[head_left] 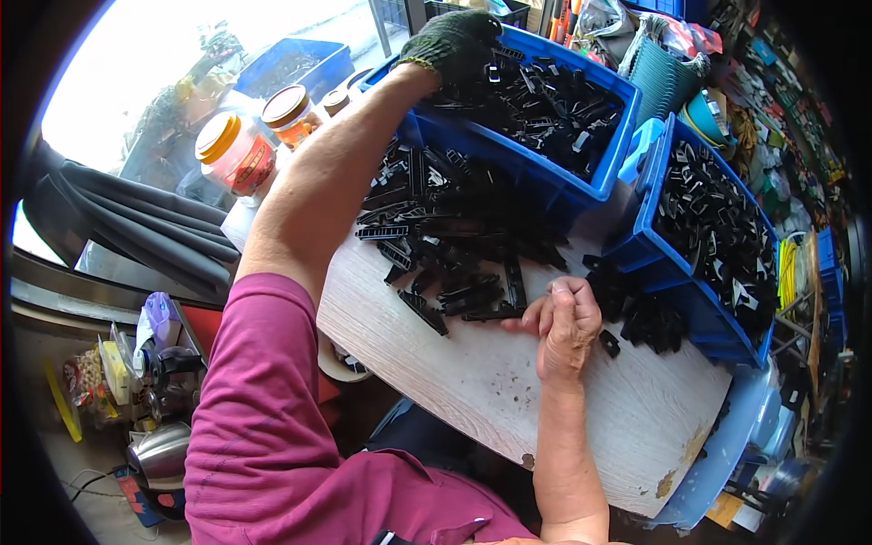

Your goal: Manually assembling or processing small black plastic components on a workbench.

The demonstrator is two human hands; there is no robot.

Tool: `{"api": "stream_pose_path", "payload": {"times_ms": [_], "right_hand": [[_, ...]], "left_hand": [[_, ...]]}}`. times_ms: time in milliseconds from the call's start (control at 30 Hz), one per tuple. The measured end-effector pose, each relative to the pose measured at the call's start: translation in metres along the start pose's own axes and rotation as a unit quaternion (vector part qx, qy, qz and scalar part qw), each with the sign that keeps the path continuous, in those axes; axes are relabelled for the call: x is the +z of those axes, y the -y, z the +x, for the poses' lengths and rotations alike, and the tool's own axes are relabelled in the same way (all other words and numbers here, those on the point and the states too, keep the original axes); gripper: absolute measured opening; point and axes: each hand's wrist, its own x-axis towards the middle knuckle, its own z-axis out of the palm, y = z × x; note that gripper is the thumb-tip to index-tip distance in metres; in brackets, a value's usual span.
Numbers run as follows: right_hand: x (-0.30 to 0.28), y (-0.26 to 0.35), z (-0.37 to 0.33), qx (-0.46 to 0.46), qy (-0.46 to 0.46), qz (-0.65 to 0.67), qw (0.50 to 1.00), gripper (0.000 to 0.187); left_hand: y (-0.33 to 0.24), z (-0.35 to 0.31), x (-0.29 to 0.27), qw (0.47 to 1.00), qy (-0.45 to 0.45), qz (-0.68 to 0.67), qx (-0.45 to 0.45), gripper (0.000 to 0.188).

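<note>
My left hand (456, 44), in a dark green knitted glove, reaches over the far left corner of a blue plastic bin (522, 162) filled with small black plastic parts (559, 104). Its fingers blend into the dark parts, so their grip is hidden. My bare right hand (568, 329) rests on the pale wooden table with its fingers curled closed. One fingertip is beside the end of a long black plastic strip (495, 314); anything inside the fist is hidden. A heap of black slotted plastic strips (445, 241) lies between my arms, against the bin's near side.
At the right stands a second blue bin (695, 295) full of black parts. Loose black pieces (649, 322) lie beside it on the table (481, 381). Lidded jars (238, 154) stand by the window at left. A metal kettle (162, 454) sits low at left.
</note>
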Motion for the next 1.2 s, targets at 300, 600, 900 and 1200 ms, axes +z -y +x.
{"api": "stream_pose_path", "payload": {"times_ms": [300,600,900,1200], "right_hand": [[0.002,0.001,-0.002,0.007,-0.001,-0.004,1.0,0.018],[0.004,0.005,-0.001,0.004,-0.002,-0.013,1.0,0.02],[0.002,0.003,-0.001,0.0,0.006,-0.022,1.0,0.02],[0.004,0.002,0.0,-0.003,0.008,-0.013,1.0,0.021]], "left_hand": [[-0.013,-0.058,-0.037,0.972,-0.221,-0.007,0.078,0.026],[-0.029,-0.185,-0.032,0.94,-0.32,-0.109,0.047,0.033],[-0.04,-0.218,-0.028,0.991,-0.115,-0.059,-0.027,0.046],[-0.033,-0.211,-0.032,0.962,-0.248,-0.115,-0.004,0.044]]}}
